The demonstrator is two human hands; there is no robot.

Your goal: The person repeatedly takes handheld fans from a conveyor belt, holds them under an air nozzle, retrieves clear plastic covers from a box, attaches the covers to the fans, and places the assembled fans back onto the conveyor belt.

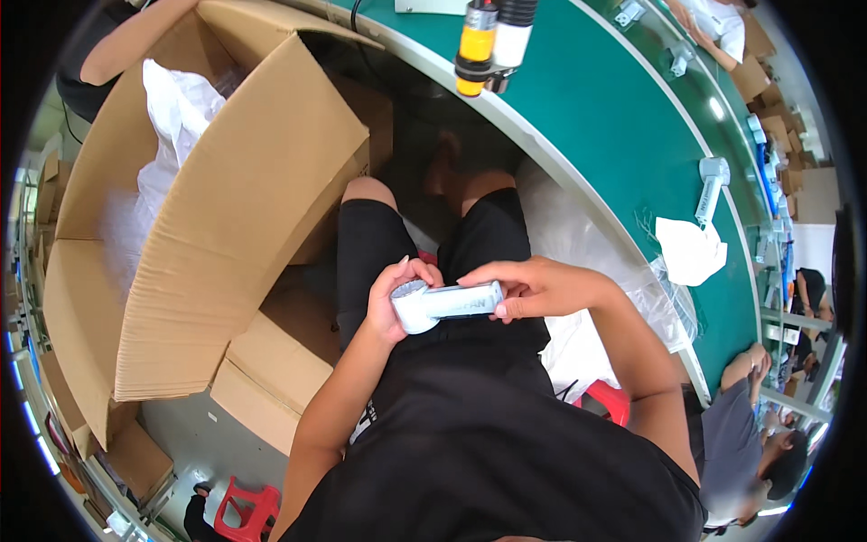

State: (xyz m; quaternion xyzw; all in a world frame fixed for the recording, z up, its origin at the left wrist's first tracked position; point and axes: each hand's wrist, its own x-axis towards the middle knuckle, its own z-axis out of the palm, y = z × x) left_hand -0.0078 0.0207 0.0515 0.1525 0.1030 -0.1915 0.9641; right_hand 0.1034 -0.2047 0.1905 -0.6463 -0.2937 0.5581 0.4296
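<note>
Above my lap I hold a pale blue handheld device with a round, ridged head and a straight handle with dark lettering. It lies level, its head to the left. My left hand is closed round the head. At the handle's other end my right hand grips it between thumb and fingers. A similar pale blue device lies on the green work surface to the right, its lower end against a crumpled white wrapping.
A large open cardboard box with white plastic sheeting in it stands at my left. The green work surface curves along the right, with a yellow-and-black cylindrical tool above it. Clear plastic bags hang beside my knees. Co-workers sit nearby.
</note>
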